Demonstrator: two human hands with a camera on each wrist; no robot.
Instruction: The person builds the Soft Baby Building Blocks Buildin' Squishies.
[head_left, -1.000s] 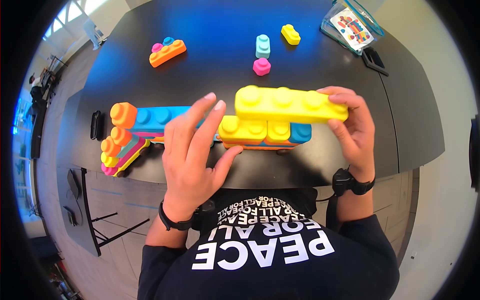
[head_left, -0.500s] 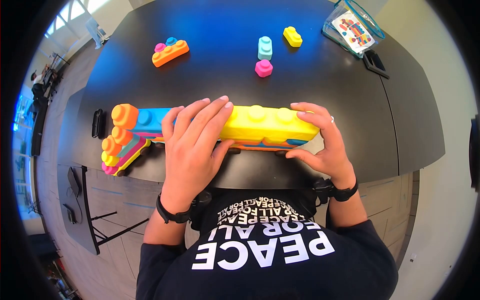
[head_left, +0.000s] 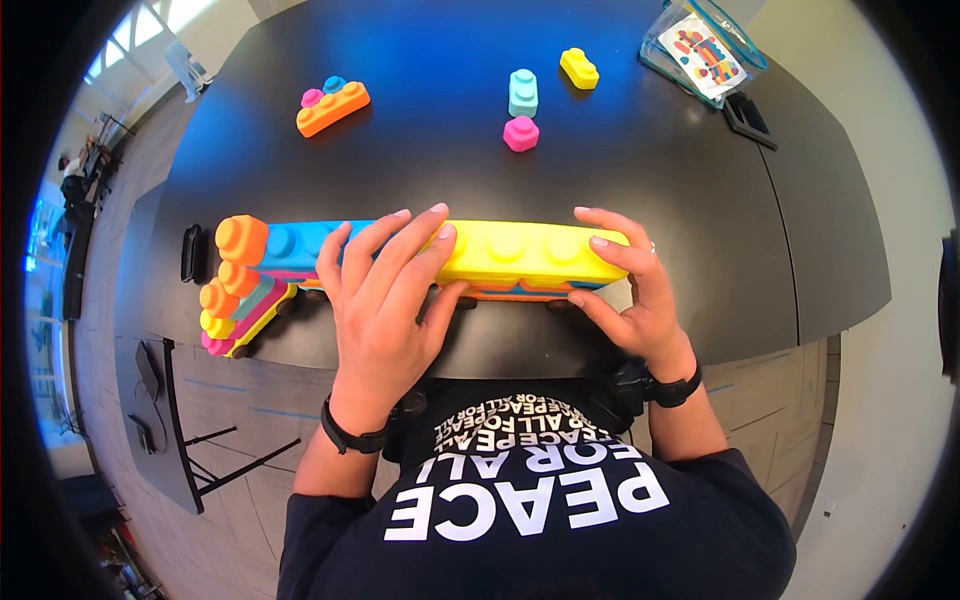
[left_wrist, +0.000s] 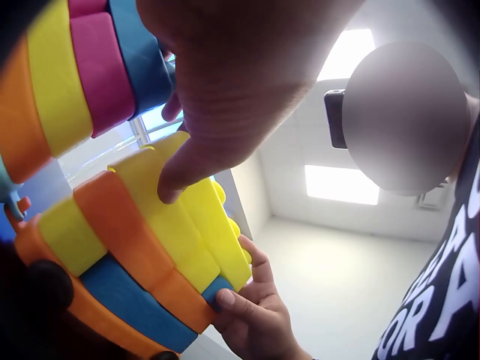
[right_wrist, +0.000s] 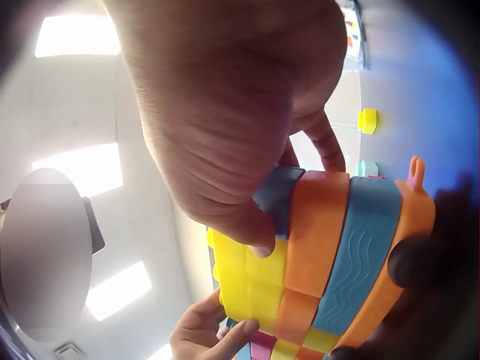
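Note:
A long yellow building block (head_left: 510, 248) lies along the top of a wheeled wagon stacked from blocks. In the left wrist view, orange blocks (left_wrist: 124, 217) and blue ones show in the layers below it. My left hand (head_left: 385, 305) grips the yellow block's left end, fingers over the top and thumb on the near side. At the other end my right hand (head_left: 645, 305) holds it, fingers on top and thumb low on the near side, by a dark blue block (right_wrist: 279, 201). Left of this wagon stands another, topped by a blue block (head_left: 290, 243), partly behind my left fingers.
An angled third wagon (head_left: 245, 310) stands at the far left, beside a black case (head_left: 192, 252). Farther back lie an orange block (head_left: 335, 110) with small pieces, a light teal block (head_left: 523, 92), a pink one (head_left: 521, 134) and a yellow one (head_left: 579, 68). A clear bag (head_left: 700, 55) holds a picture card.
My right hand has brought the long yellow block down and left from above the wagon onto its top. My left hand, earlier raised with spread fingers, has come onto the block's left end.

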